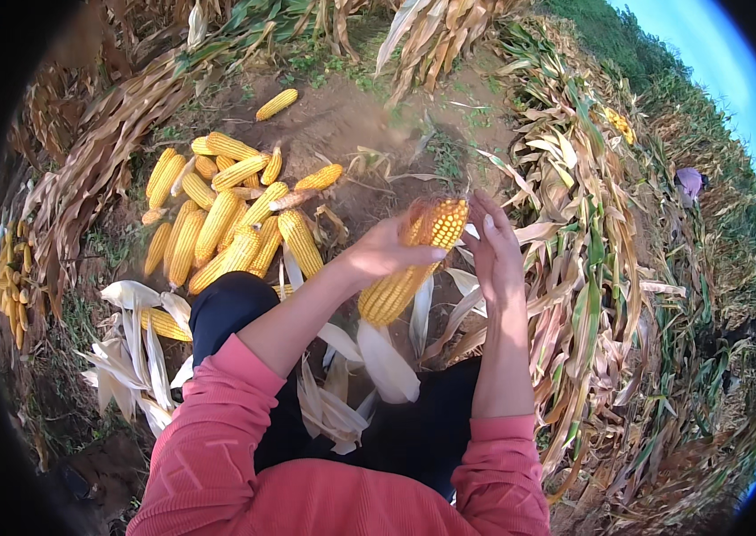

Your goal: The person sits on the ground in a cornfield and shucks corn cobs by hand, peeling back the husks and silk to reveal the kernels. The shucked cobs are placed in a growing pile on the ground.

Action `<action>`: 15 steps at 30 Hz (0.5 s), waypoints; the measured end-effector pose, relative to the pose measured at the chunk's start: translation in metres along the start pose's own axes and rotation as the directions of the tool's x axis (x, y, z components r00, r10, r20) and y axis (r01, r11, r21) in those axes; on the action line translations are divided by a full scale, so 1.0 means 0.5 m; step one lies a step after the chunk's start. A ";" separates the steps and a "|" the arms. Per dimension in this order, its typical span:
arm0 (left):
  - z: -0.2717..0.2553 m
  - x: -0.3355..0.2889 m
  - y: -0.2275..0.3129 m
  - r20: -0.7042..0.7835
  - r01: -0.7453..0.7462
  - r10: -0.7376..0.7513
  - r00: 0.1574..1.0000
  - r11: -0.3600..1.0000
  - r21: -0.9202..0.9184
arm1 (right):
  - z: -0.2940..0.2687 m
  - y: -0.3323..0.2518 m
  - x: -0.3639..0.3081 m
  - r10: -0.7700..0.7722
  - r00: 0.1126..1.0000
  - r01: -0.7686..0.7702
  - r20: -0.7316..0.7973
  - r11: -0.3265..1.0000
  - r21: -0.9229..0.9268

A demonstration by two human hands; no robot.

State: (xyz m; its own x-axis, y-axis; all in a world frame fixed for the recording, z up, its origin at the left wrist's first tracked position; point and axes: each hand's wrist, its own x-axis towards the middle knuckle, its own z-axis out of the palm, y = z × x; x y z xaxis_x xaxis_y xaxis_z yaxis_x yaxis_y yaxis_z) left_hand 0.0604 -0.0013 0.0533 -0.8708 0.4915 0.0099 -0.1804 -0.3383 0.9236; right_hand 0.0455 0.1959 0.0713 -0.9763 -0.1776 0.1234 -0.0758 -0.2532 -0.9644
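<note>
A: Item at frame centre?

B: A yellow corn cob is being gripped by the left hand, fingers closed round its upper part; pale husk leaves are hanging below it.

A: Right hand?

B: It is being held open, flat beside the cob's tip, grasping nothing.

A: Handling advice?

B: The cob is probably best steadied while husks are being pulled downward.

A: Stock nearby?

B: Husked cobs are being piled at upper left.
</note>
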 end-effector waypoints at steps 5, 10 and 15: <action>-0.010 -0.009 -0.018 0.233 0.197 -0.116 0.966 0.911 -0.363 | 0.005 0.006 -0.003 0.221 0.958 -0.246 0.181 0.961 0.128; -0.029 -0.016 -0.029 0.282 0.298 -0.172 0.944 0.810 -0.505 | -0.015 0.004 -0.006 0.228 0.954 -0.236 0.192 0.972 0.016; -0.033 -0.008 -0.044 0.376 0.345 -0.139 0.916 0.753 -0.560 | -0.019 -0.007 0.001 0.163 0.987 -0.162 0.002 0.985 -0.050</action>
State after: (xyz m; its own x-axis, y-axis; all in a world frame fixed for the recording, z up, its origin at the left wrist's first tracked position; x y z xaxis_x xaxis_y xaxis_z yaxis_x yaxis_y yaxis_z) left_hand 0.0606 -0.0091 0.0264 -0.6003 0.7994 0.0245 -0.6923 -0.5347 0.4845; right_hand 0.0434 0.2059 0.0723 -0.9752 -0.2188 -0.0346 0.0736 -0.1729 -0.9822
